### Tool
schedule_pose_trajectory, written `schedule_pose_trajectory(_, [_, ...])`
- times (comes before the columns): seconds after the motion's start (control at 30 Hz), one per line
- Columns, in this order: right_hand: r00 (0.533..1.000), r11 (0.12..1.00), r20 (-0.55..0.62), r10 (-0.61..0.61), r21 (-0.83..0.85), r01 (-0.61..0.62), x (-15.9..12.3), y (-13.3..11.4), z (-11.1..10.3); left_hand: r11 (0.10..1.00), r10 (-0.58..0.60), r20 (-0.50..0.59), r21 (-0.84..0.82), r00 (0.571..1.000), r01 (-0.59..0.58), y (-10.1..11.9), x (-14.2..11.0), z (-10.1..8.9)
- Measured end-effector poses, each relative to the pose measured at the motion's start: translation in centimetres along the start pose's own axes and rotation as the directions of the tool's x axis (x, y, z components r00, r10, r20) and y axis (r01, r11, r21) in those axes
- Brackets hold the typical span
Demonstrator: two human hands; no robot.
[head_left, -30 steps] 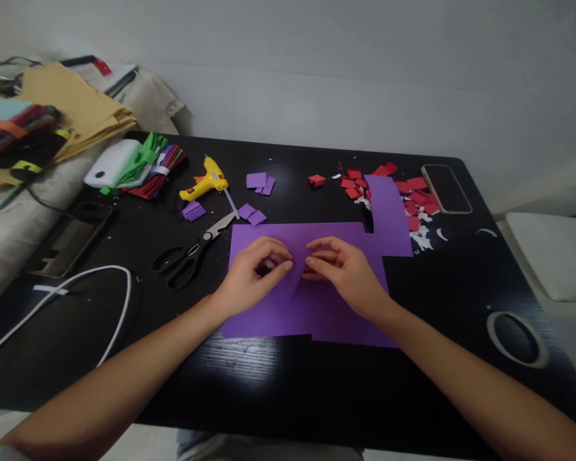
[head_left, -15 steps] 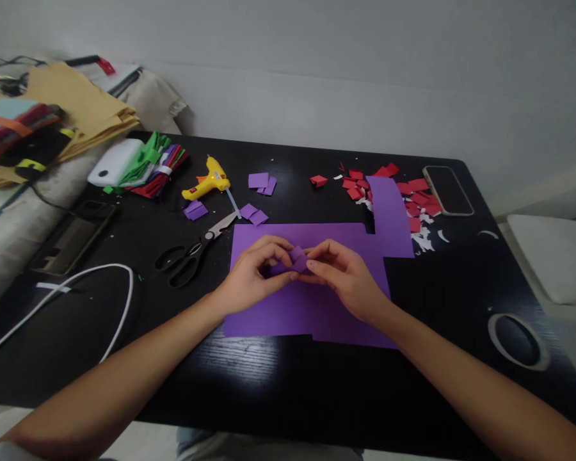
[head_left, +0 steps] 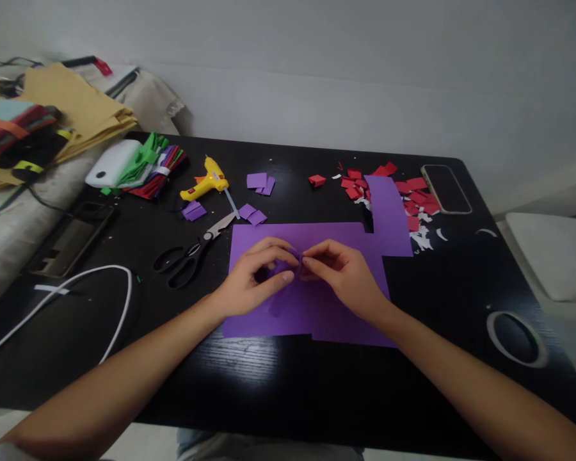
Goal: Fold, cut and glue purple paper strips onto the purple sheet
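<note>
Over the purple sheets (head_left: 345,320), both hands are at a small folded piece of purple paper (head_left: 297,267), which shows edge-on between the fingertips. My left hand (head_left: 252,275) is curled around it, with the thumb below and the fingers above. From the other side, my right hand (head_left: 343,275) pinches its edge between thumb and forefinger. Fingers cover much of the piece. Below my left thumb, a blurred purple shape lies against the sheet; whether it is paper or shadow I cannot tell.
Scissors (head_left: 189,259), a yellow glue gun (head_left: 208,179) and small purple paper pieces (head_left: 256,180) lie left and behind. At the back right are red paper scraps (head_left: 417,186), a purple strip (head_left: 390,218) and a phone (head_left: 446,189). A tape roll (head_left: 492,330) sits right; a white cable (head_left: 127,294) curves left.
The small purple piece has turned from showing its flat face to edge-on. My left fingers have stretched further over it, and the right fingertips have moved slightly left.
</note>
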State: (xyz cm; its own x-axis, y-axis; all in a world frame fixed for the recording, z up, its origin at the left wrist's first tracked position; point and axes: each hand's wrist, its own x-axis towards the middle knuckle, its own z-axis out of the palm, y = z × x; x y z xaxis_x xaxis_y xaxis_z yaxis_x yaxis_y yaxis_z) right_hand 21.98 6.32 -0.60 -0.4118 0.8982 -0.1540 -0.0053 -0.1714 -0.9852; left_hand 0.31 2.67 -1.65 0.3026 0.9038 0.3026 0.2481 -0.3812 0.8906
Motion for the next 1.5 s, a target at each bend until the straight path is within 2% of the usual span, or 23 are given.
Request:
schedule_pose_trajectory(0.13, [1.000,0.999,0.001,-0.024,-0.023,0.024,-0.1,0.4,0.1,1.000,-0.013,-0.005,-0.019,1.000,0.013,-0.1,0.0,0.0])
schedule_pose_trajectory(0.23, [0.992,0.974,-0.011,-0.126,-0.190,0.121,-0.3,0.6,0.1,0.998,-0.057,-0.004,-0.026,0.998,0.057,-0.2,0.0,0.1])
schedule_pose_trajectory(0.3, [0.972,0.907,0.024,-0.233,-0.356,0.226,-0.5,0.5,-0.1,0.996,-0.090,-0.006,-0.026,0.996,0.089,-0.3,0.0,0.2])
schedule_pose_trajectory(0.37, [0.940,0.813,0.109,-0.323,-0.477,0.334,-0.6,0.2,-0.3,0.993,-0.111,-0.010,-0.034,0.994,0.110,-0.3,0.0,0.2])
schedule_pose_trajectory(0.53, [0.848,0.606,0.285,-0.446,-0.601,0.521,-0.5,-0.3,-0.9,0.992,-0.110,-0.019,-0.060,0.994,0.109,-0.3,0.0,0.3])
schedule_pose_trajectory(0.63, [0.810,0.534,0.334,-0.482,-0.620,0.574,-0.3,-0.4,-1.2,0.992,-0.103,-0.015,-0.068,0.995,0.102,-0.2,0.1,0.3])
schedule_pose_trajectory(0.77, [0.777,0.505,0.404,-0.483,-0.596,0.624,-0.2,-0.2,-1.5,0.990,-0.114,0.003,-0.077,0.993,0.114,-0.1,0.1,0.2])
schedule_pose_trajectory(0.9, [0.770,0.490,0.422,-0.479,-0.599,0.633,-0.1,-0.1,-1.7,0.987,-0.139,0.014,-0.084,0.990,0.140,0.0,0.0,0.2])
schedule_pose_trajectory(1.1, [0.749,0.464,0.429,-0.505,-0.596,0.655,0.0,0.0,-1.8,0.955,-0.206,-0.065,-0.231,0.976,0.186,-0.3,-0.1,0.8])
schedule_pose_trajectory(1.3, [0.751,0.456,0.429,-0.503,-0.606,0.652,-0.3,0.1,-1.7,0.973,-0.185,-0.048,-0.153,0.982,0.175,-0.3,0.0,0.6])
schedule_pose_trajectory(1.5, [0.761,0.496,0.415,-0.499,-0.584,0.643,-0.3,0.0,-1.6,0.968,-0.208,-0.045,-0.154,0.977,0.199,0.2,0.1,0.2])
